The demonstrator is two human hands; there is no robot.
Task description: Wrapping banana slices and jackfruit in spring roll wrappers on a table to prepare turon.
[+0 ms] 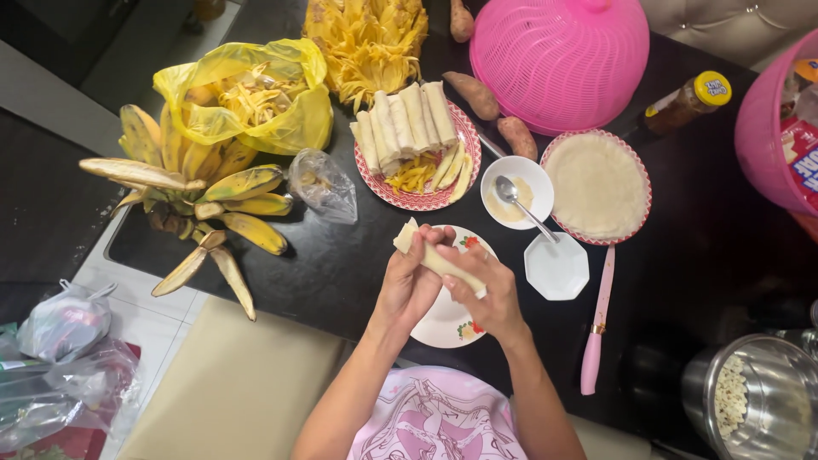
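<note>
The pale wrapper roll (433, 253) is between my two hands, held above the white plate with flower print (449, 319) at the near edge of the dark table (341, 264). To do this rolling well, I judge I must keep the wrapper tight and even, press the filling inward, and turn both ends together so it does not become loose or tear.

My left hand (409, 277) is curled around the left part of the roll, fingers closed on it, and one end sticks out past them. My right hand (481, 285) pinches the other end with fingers pressed together on the wrapper.

Just beyond is a red patterned plate (452, 194) with finished rolls (405, 119) and banana slices (452, 166). To its right stand a small bowl with a spoon (511, 196), a plate of round wrappers (596, 186) and a pink knife (596, 324). Bananas (204, 196) lie at the left.
</note>
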